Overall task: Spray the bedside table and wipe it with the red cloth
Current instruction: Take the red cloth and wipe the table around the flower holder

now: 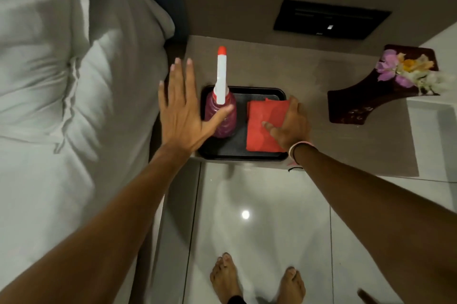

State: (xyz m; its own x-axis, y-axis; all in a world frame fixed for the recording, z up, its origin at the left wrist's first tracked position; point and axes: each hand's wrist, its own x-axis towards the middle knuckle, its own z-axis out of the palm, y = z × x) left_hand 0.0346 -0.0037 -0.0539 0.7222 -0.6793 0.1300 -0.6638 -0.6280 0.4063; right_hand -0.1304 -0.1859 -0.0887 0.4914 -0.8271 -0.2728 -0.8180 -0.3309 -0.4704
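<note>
A pink spray bottle (221, 115) with a white and red nozzle stands upright in the left half of a black tray (269, 92) on the beige bedside table (309, 73). A folded red cloth (265, 125) lies in the tray's right half. My left hand (181, 111) is spread flat just left of the bottle, its thumb across the bottle's body, holding nothing. My right hand (290, 125) grips the cloth's right edge, thumb on top and fingers curled around the far corner.
A dark wooden dish (366, 103) with flowers (408, 70) sits on the table's right side. A black wall panel (331, 19) is above. The white bed and pillows (74, 81) lie to the left. Glossy tiled floor and my bare feet (257, 279) are below.
</note>
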